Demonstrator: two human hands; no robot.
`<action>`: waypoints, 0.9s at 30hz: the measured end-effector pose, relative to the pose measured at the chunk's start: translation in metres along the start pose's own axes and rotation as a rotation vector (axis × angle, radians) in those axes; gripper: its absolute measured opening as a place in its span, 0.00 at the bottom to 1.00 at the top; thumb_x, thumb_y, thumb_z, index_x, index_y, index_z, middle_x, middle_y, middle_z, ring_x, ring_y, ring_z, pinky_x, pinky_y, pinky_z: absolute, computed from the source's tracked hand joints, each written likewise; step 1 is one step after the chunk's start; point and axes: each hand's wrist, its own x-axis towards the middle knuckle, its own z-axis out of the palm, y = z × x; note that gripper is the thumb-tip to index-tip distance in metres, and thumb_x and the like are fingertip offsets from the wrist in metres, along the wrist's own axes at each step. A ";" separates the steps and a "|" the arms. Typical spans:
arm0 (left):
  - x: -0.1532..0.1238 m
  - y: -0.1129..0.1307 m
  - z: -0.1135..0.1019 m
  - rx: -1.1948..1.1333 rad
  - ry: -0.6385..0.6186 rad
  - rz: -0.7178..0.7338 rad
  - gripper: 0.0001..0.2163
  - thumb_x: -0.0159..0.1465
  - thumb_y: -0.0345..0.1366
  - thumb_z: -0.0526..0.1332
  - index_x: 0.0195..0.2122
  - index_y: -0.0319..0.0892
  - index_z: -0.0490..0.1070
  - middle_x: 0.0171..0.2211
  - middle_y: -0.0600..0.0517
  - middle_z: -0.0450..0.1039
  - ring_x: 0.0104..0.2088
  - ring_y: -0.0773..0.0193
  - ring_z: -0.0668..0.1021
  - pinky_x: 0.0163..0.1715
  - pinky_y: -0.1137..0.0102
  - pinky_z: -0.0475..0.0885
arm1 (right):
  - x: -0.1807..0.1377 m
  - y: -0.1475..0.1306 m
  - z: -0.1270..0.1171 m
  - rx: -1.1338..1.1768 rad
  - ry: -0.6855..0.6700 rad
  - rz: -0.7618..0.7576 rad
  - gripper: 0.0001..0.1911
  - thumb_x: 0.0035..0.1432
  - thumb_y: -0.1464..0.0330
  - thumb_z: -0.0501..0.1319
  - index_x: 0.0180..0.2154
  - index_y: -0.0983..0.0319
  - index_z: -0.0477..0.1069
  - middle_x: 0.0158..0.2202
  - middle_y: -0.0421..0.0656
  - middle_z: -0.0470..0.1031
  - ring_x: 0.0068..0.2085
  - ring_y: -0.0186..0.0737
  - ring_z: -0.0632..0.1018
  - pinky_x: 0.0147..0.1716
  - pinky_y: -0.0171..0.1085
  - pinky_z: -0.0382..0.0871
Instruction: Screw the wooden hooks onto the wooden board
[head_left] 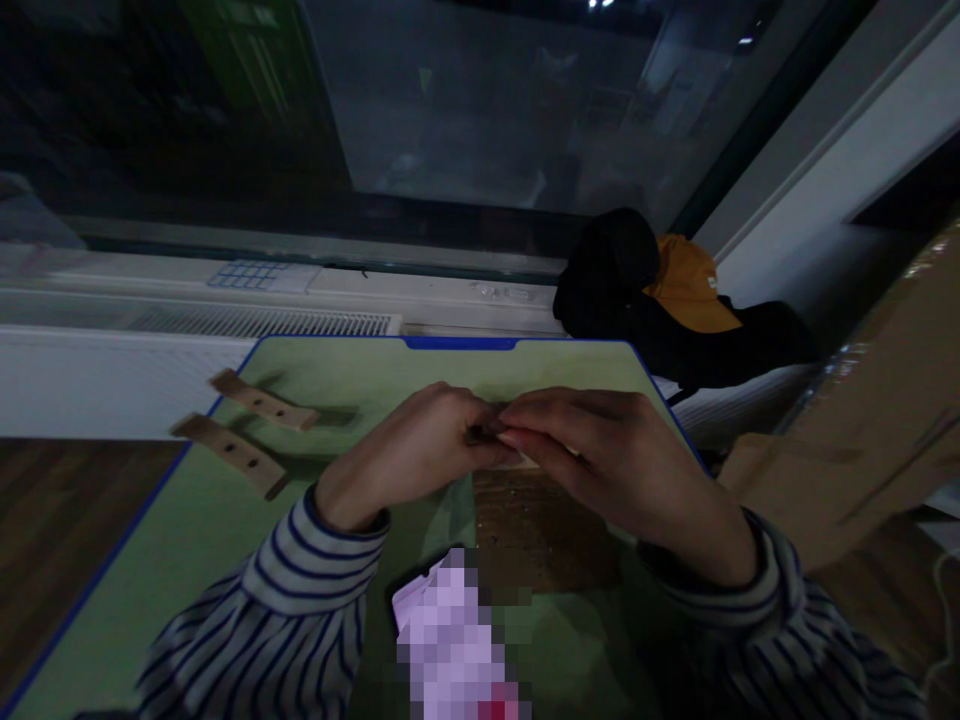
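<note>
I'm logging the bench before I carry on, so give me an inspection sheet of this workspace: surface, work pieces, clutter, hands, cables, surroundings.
Surface: green mat with a blue edge.
Job's things: small dark piece, too dim to identify; brown wooden board beneath the hands.
Clutter: far wooden strip and near wooden strip, both with holes, at the mat's left.
Hands: left hand and right hand meet at the fingertips, both pinching the small dark piece.
Cables: nothing seen.
Surroundings: dark window, vent grille, orange cap on a black bag, cardboard at right.
</note>
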 end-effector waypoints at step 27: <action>0.000 -0.004 0.001 -0.006 0.015 0.007 0.09 0.59 0.41 0.60 0.31 0.43 0.76 0.25 0.54 0.75 0.27 0.68 0.74 0.26 0.74 0.62 | -0.001 -0.005 -0.002 -0.019 -0.020 0.034 0.10 0.62 0.68 0.55 0.43 0.61 0.70 0.42 0.41 0.76 0.41 0.35 0.76 0.40 0.34 0.69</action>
